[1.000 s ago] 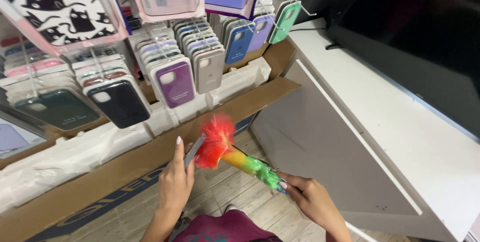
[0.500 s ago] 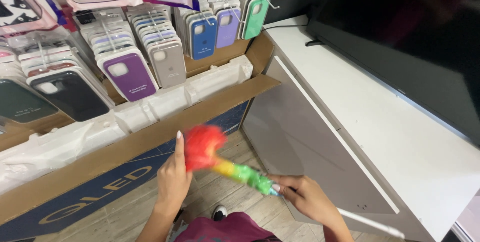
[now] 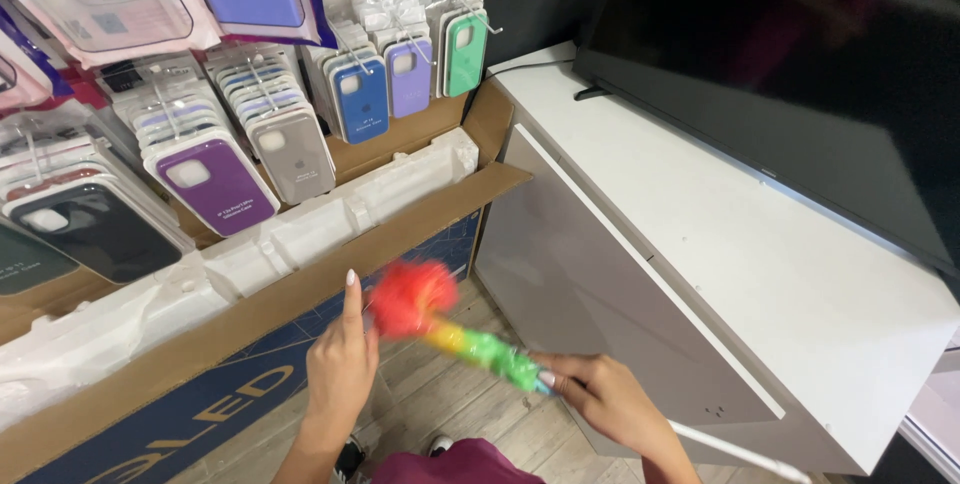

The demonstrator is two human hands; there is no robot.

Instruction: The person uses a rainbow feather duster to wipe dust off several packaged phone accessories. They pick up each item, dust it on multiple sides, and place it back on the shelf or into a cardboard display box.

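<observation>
Bare forearms, long pale nails, maroon garment [image 3: 470,464]

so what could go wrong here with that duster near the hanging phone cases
1. The duster is blurred, so it seems to be moving fast; a wide sweep could knock phone cases off their hooks.
2. The left hand is right against the fluffy head and could get flicked.
3. The right hand holds it mid-shaft, so control may be loose.

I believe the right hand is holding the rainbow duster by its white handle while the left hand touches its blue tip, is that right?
Not quite: the tip of the rainbow duster is red, not blue, as the head view shows. The right hand does hold it by the white handle, and the left hand touches the tip.
</observation>
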